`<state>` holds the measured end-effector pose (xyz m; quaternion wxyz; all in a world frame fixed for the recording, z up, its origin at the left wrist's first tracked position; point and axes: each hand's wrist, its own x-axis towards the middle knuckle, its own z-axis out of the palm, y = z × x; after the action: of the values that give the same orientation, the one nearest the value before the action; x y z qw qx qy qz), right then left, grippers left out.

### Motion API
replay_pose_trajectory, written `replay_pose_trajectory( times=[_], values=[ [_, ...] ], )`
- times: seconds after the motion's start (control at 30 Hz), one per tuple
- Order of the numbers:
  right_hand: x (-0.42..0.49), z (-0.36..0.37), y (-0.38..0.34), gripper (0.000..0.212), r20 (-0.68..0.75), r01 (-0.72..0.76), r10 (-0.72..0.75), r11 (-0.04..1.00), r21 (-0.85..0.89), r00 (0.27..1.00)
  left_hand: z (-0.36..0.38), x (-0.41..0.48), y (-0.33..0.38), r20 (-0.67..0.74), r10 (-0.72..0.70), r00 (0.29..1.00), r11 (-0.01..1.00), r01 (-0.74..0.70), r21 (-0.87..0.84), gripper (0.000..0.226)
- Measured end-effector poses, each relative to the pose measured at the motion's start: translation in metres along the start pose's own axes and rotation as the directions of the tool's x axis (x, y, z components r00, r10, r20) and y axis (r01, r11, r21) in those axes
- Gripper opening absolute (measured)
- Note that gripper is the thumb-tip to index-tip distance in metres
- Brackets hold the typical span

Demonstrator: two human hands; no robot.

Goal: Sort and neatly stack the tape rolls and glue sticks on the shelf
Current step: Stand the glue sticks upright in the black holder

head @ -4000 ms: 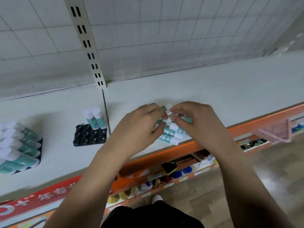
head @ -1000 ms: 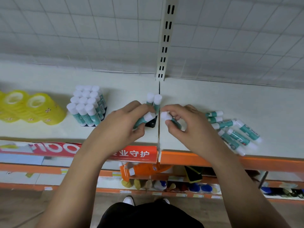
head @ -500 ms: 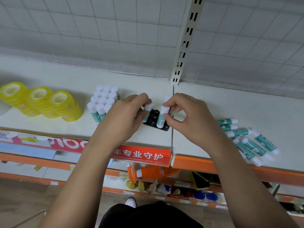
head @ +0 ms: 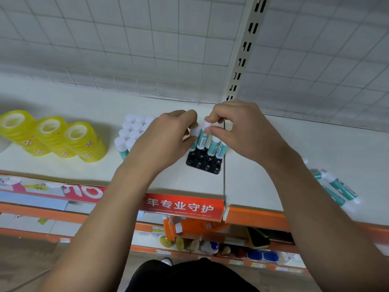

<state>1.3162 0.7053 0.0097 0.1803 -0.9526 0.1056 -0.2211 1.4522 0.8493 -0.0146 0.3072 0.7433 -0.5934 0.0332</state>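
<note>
A black socket tray (head: 207,165) sits on the white shelf (head: 84,169) at the centre, with several teal glue sticks standing upright in its back row. My right hand (head: 242,131) pinches the white cap of one upright glue stick (head: 202,138). My left hand (head: 166,138) holds another stick (head: 195,133) beside it, mostly hidden by my fingers. A full tray of upright glue sticks (head: 130,133) stands to the left. Three stacks of yellow tape rolls (head: 52,138) lie further left. Loose glue sticks (head: 339,188) lie at the right, partly behind my right forearm.
A slotted metal upright (head: 244,51) rises behind the tray against a white wire-grid back panel. The shelf's front edge carries a red label strip (head: 183,205) and an orange rail. Lower shelves hold an orange bottle (head: 193,225) and small items.
Both hands have gone further back over the black tray, each with a glue stick. The sticks now stand upright in the tray's back row. The view has shifted right and closer.
</note>
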Motion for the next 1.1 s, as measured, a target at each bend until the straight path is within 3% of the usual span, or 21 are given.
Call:
replay_pose_trajectory(
  times=[0.37, 0.8, 1.1],
  values=[
    [0.007, 0.003, 0.012, 0.008, 0.07, -0.04, 0.041, 0.999, -0.012, 0.997, 0.001, 0.03, -0.003, 0.135, 0.007, 0.991, 0.999, -0.013, 0.049, 0.018],
    [0.007, 0.009, 0.011, 0.006, 0.159, -0.124, 0.124, 0.992, -0.008, 0.98, 0.001, 0.031, -0.008, 0.159, 0.03, 0.987, 0.999, -0.032, 0.008, 0.017],
    [0.007, 0.006, 0.007, 0.008, 0.139, -0.127, 0.126, 0.992, 0.001, 0.982, -0.001, 0.023, -0.007, 0.168, 0.005, 0.986, 0.999, 0.001, -0.033, 0.017]
  ],
)
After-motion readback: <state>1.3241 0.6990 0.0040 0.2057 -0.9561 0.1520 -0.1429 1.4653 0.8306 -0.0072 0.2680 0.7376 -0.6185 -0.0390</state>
